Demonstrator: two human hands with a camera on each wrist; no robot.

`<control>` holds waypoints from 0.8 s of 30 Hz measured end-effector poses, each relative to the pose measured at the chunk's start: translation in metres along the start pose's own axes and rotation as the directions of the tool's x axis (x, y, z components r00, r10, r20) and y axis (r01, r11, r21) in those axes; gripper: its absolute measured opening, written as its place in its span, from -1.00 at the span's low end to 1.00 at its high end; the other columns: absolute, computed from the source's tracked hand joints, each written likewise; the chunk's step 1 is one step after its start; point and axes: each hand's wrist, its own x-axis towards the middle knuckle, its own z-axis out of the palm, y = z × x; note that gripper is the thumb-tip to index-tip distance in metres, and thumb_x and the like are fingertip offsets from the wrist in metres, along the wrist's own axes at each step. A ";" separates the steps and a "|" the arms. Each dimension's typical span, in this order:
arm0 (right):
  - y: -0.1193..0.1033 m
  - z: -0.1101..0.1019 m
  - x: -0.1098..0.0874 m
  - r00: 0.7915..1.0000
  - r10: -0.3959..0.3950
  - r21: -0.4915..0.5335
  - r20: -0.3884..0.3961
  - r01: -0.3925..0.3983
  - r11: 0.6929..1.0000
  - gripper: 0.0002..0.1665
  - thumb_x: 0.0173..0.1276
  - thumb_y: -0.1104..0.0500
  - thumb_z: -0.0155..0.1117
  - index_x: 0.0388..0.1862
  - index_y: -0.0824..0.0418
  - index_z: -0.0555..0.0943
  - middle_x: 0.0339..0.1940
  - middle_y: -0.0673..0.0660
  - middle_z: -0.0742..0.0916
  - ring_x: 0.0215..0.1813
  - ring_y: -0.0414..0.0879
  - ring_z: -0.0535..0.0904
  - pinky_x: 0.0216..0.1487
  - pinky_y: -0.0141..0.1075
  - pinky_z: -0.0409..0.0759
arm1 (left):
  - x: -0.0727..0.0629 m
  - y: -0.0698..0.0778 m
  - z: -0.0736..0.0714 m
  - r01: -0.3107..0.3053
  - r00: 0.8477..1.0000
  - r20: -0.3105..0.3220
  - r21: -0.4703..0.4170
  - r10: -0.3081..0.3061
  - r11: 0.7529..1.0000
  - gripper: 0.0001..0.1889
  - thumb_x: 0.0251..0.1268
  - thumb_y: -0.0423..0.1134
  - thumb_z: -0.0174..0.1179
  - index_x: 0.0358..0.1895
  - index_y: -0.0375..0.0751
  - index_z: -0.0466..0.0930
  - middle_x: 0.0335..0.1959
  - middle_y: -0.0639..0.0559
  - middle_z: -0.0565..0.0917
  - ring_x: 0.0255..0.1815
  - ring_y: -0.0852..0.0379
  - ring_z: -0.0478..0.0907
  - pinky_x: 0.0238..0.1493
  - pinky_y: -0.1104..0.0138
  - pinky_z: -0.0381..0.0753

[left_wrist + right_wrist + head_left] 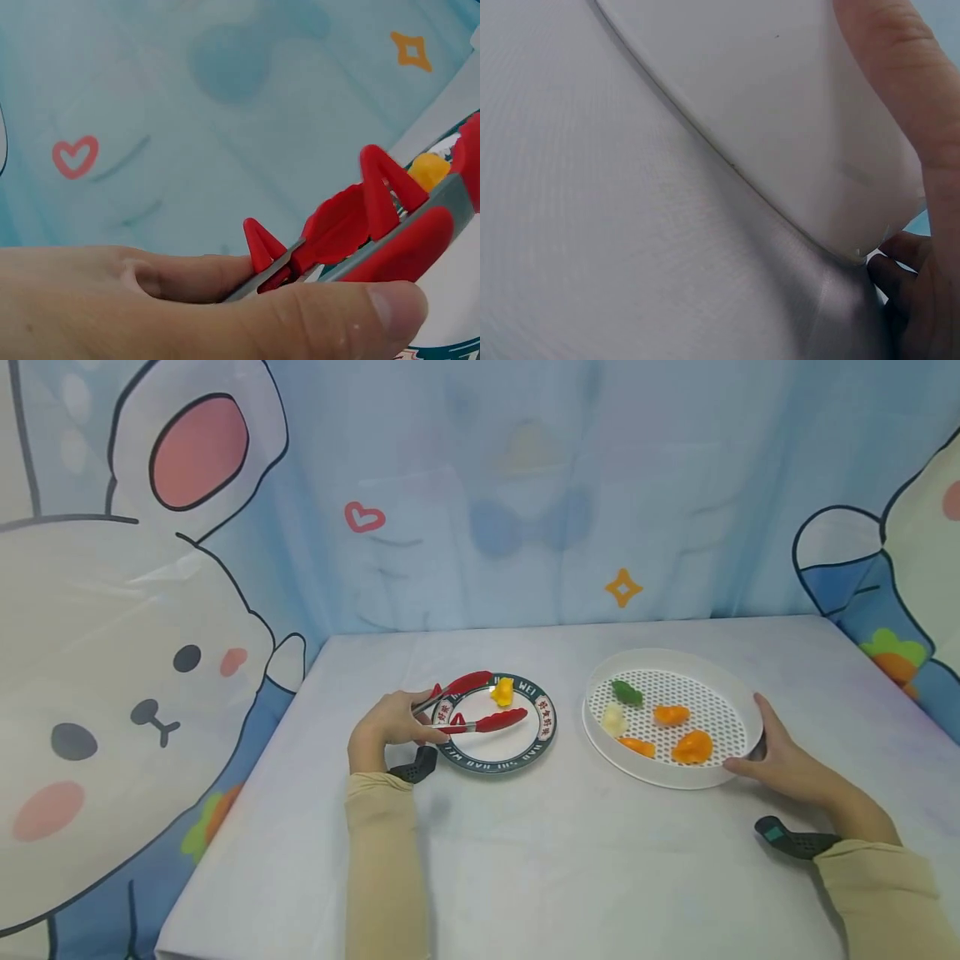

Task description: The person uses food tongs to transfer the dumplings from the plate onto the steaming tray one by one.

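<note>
A pair of red-tipped metal tongs [501, 720] is in my left hand [390, 725], thumb on one side and fingers on the other, its arms spread. The tips hang over a green-rimmed plate [498, 767]. A yellow piece [503, 692] lies on that plate, close to the upper tip; the left wrist view shows it behind the tongs [397, 251]. My right hand [787, 762] grips the right side of a round white sieve [667, 774], thumb against its wall [780, 97]. Whether the sieve is lifted, I cannot tell.
Inside the sieve lie a green piece [627, 693], a pale piece [613, 720] and several orange pieces [692, 747]. A white cloth covers the table [570, 860]. Behind it hangs a light-blue printed curtain [540, 468].
</note>
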 end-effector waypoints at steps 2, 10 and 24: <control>0.002 0.000 0.000 1.000 0.002 0.003 0.003 -0.002 1.000 0.44 0.22 -0.07 0.32 0.42 0.15 -0.70 0.44 0.40 -0.46 0.45 0.43 -0.54 0.30 0.38 -0.36 | 0.002 0.000 0.001 0.018 1.000 0.005 -0.016 -0.018 1.000 -0.04 -0.12 0.09 0.47 0.45 0.19 0.18 -0.26 0.10 0.67 -0.34 0.08 0.64 -0.17 0.22 0.41; 0.003 0.000 -0.001 1.000 0.019 -0.013 0.001 -0.019 1.000 0.45 0.23 -0.09 0.32 0.41 0.14 -0.72 0.43 0.39 -0.48 0.44 0.41 -0.56 0.30 0.37 -0.36 | 0.002 0.014 0.001 0.084 0.996 0.042 -0.009 -0.083 0.996 -0.07 -0.11 0.02 0.48 0.43 0.21 0.21 -0.31 -0.02 0.64 -0.35 0.02 0.66 -0.27 0.24 0.43; 0.002 -0.001 0.000 1.000 0.021 -0.015 0.011 -0.021 1.000 0.45 0.23 -0.10 0.31 0.41 0.13 -0.73 0.43 0.39 -0.50 0.44 0.41 -0.57 0.30 0.36 -0.36 | -0.001 0.032 0.000 0.151 0.984 0.102 -0.046 -0.146 0.987 -0.23 -0.02 -0.10 0.45 0.36 0.15 0.36 -0.05 -0.12 0.59 -0.38 0.05 0.71 -0.18 0.26 0.50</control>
